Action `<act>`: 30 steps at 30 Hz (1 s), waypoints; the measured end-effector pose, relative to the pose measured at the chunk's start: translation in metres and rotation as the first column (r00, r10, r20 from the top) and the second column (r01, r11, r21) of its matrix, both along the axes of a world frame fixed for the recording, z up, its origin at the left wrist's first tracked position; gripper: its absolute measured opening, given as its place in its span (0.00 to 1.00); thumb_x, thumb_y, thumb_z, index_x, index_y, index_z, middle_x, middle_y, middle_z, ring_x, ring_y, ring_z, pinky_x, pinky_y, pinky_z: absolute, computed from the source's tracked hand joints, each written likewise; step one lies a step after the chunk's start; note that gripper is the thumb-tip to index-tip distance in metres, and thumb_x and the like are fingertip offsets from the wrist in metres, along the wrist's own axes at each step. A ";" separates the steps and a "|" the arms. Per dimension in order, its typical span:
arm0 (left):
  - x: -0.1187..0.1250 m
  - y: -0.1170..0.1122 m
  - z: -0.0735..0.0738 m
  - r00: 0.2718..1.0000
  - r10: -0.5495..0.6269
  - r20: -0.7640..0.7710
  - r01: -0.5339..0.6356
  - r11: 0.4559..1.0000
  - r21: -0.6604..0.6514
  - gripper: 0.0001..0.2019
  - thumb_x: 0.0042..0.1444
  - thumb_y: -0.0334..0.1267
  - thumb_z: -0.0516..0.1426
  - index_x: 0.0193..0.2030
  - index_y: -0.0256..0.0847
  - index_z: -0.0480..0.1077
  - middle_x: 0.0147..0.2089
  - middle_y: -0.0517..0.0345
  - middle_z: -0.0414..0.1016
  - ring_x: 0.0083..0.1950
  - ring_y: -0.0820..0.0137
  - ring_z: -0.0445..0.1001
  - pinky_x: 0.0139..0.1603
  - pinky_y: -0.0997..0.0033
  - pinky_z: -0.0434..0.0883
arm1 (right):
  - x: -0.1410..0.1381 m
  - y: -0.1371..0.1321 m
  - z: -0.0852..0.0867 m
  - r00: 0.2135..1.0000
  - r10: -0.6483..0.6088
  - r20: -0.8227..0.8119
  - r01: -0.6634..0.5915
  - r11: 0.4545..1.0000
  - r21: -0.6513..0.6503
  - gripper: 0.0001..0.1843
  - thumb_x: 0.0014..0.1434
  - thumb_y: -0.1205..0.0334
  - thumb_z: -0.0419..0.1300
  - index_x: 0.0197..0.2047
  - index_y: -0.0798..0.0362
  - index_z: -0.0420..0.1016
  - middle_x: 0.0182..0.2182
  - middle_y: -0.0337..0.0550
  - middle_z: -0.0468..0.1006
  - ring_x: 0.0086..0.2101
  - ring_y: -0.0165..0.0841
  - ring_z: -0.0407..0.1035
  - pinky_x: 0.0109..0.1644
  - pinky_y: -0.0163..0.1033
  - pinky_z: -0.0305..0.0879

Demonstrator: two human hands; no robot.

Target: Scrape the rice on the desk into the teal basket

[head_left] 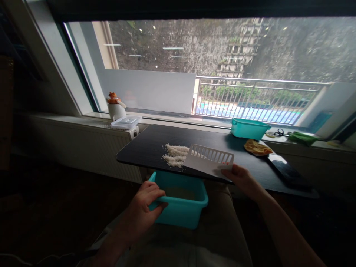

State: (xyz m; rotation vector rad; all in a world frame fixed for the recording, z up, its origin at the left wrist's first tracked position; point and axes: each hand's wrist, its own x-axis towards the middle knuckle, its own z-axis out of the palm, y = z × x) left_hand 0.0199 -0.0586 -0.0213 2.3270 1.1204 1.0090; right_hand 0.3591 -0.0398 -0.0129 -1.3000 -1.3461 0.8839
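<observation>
My left hand grips the near left rim of a turquoise plastic bin, which sits just below the table's front edge. Inside the bin a pale layer covers the bottom, too dim to make out. On the dark tabletop lies a heap of white rice-like grains, spread in two rough bands. My right hand pinches the right end of a flat white slotted scraper. Its left edge touches or overlaps the right side of the grains; I cannot tell which.
On the black table, a crumpled tan cloth and a dark phone-like slab lie to the right. A second turquoise bin stands by the window sill, near scissors and green cloth. A clear plastic lid rests at left.
</observation>
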 end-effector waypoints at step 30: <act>0.002 -0.002 0.002 1.000 0.005 -0.007 -0.005 1.000 0.010 0.04 0.51 0.29 0.59 0.33 0.42 0.71 0.36 0.56 0.72 0.46 0.64 0.68 0.45 0.65 0.71 | -0.004 0.002 -0.002 0.999 0.021 0.029 -0.022 1.000 0.019 0.21 0.47 0.47 0.66 0.39 0.51 0.80 0.38 0.44 0.82 0.40 0.42 0.75 0.48 0.48 0.71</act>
